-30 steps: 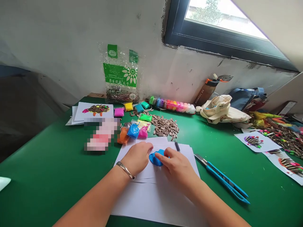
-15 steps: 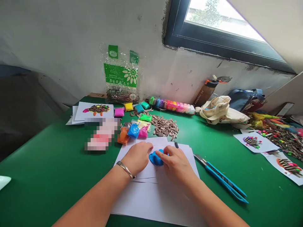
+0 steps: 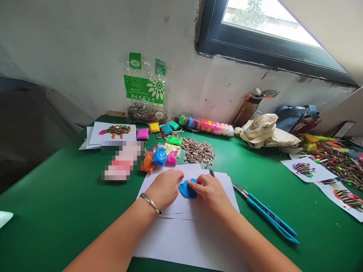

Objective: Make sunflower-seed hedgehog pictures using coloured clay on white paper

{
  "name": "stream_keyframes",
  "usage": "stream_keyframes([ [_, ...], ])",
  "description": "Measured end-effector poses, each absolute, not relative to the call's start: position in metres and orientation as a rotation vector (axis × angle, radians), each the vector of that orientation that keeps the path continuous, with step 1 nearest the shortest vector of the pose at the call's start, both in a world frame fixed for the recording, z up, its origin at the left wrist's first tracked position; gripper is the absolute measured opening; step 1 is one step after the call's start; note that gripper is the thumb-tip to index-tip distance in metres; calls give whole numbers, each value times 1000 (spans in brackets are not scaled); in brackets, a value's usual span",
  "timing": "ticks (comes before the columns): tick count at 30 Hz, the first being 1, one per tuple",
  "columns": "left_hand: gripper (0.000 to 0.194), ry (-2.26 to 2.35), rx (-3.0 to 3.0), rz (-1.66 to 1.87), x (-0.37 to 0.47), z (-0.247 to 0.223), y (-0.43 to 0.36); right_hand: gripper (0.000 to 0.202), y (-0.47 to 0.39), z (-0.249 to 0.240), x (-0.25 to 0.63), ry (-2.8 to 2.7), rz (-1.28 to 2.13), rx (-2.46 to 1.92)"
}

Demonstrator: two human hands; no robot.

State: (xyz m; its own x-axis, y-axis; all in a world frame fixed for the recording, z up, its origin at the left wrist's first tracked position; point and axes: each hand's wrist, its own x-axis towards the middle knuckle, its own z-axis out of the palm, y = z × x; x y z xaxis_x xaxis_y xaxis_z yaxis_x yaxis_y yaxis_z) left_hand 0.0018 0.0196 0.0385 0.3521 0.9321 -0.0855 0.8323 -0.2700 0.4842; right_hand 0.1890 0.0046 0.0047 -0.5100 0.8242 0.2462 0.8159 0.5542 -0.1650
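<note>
A flattened patch of blue modelling clay (image 3: 186, 190) lies on a white sheet of paper (image 3: 176, 207) with thin pencil lines. My right hand (image 3: 211, 192) presses the clay with its index finger stretched out, the other fingers bent. Just left of the clay, my left hand (image 3: 164, 189) rests on the paper with its fingers curled in and a silver bangle at the wrist; its fingertips are partly hidden. More white sheets (image 3: 181, 241) lie underneath. A dark pen (image 3: 211, 172) shows at the paper's top edge, beyond my right hand.
A blue utility knife (image 3: 263, 211) and tweezers lie to the right. Behind the paper are bagged clay packets (image 3: 160, 156) and a heap of sunflower seeds (image 3: 198, 151). Seed-decorated pictures (image 3: 309, 170) lie far right, another picture (image 3: 116, 132) back left. A seed bag (image 3: 144, 92) leans on the wall.
Under my right index finger the blue clay now looks flatter and smoother. That finger has shifted slightly right; my left hand has stayed in place.
</note>
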Motion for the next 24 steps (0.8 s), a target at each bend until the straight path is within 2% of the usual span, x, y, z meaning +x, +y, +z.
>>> stream_keyframes([
  [17,26,1531,2167,324,2,34,20,39,8,7,193,-2458,106,-1378],
  [24,26,1531,2164,317,1,36,20,43,1,8,189,-2409,109,-1170],
])
